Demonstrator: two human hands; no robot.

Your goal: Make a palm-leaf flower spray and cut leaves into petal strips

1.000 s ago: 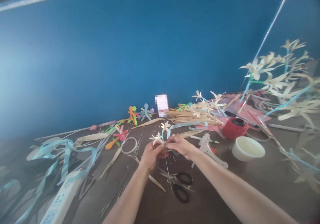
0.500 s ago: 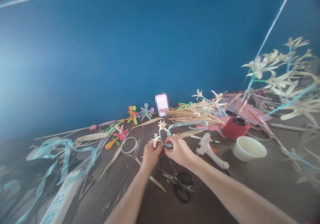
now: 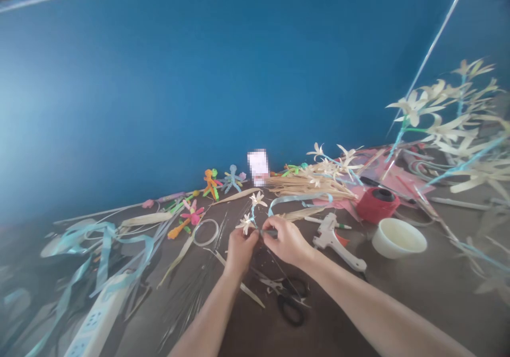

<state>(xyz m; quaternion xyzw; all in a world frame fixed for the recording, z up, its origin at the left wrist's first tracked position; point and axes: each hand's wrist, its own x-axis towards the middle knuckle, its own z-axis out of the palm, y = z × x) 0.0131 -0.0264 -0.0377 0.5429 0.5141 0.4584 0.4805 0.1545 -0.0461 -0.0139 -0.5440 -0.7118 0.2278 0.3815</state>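
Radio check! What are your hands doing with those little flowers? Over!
Left hand pinching flower stem; right hand closed on blue ribbon. Two pale flowers above left hand. Black-handled scissors lying close by, nearer the wearer.

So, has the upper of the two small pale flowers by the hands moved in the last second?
Yes, slightly left: the upper flower now sits nearer the white ring, which has stayed put.

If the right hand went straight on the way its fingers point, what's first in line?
The right hand would probably meet the left hand first; it lies just ahead, by the small white blooms. Depth is hard to judge, so whether the two already touch is unclear.
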